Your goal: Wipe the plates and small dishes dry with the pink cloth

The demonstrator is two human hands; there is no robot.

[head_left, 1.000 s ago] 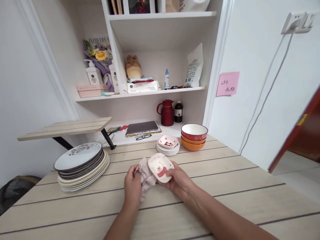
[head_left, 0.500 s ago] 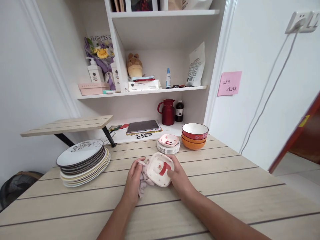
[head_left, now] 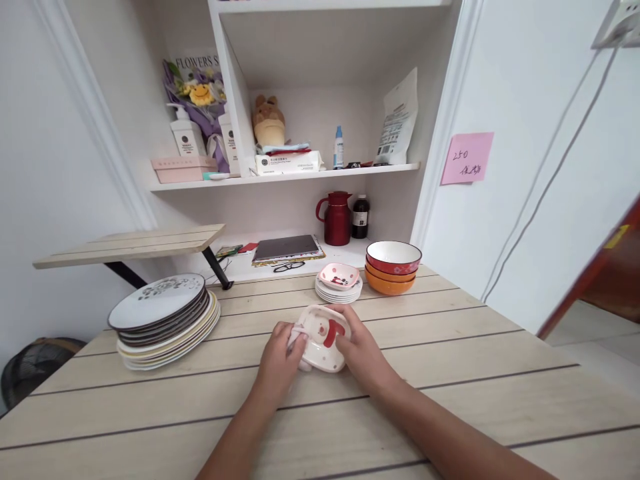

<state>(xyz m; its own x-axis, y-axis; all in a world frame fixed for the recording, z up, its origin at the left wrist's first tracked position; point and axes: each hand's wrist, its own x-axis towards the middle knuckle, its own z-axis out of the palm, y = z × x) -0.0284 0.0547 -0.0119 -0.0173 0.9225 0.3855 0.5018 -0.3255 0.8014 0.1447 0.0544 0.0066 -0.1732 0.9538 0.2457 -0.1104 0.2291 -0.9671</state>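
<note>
A small white square dish (head_left: 320, 357) with a bear in a red scarf printed inside is tilted toward me above the table. My right hand (head_left: 364, 353) grips its right edge, thumb over the rim. At the left edge, my left hand (head_left: 280, 360) is closed on a pale pinkish cloth (head_left: 297, 331) pressed against the dish, its thumb on the inner side. Most of the cloth is hidden behind the hand and dish. Just beyond, a pink-rimmed dish (head_left: 339, 275) sits on several stacked small white plates (head_left: 338, 295).
Several large plates (head_left: 165, 320) are piled at the left by a low wooden stand (head_left: 135, 243). Red and orange bowls (head_left: 393, 273) form a stack at the right back. Behind the wooden table (head_left: 430, 427) are a laptop (head_left: 285, 247), glasses (head_left: 289, 267) and a red jug (head_left: 337, 219).
My left hand has moved right, onto the dish's edge, bringing its thumb over the inner side. The hanging cloth has gone mostly out of sight. The camera view has shifted slightly.
</note>
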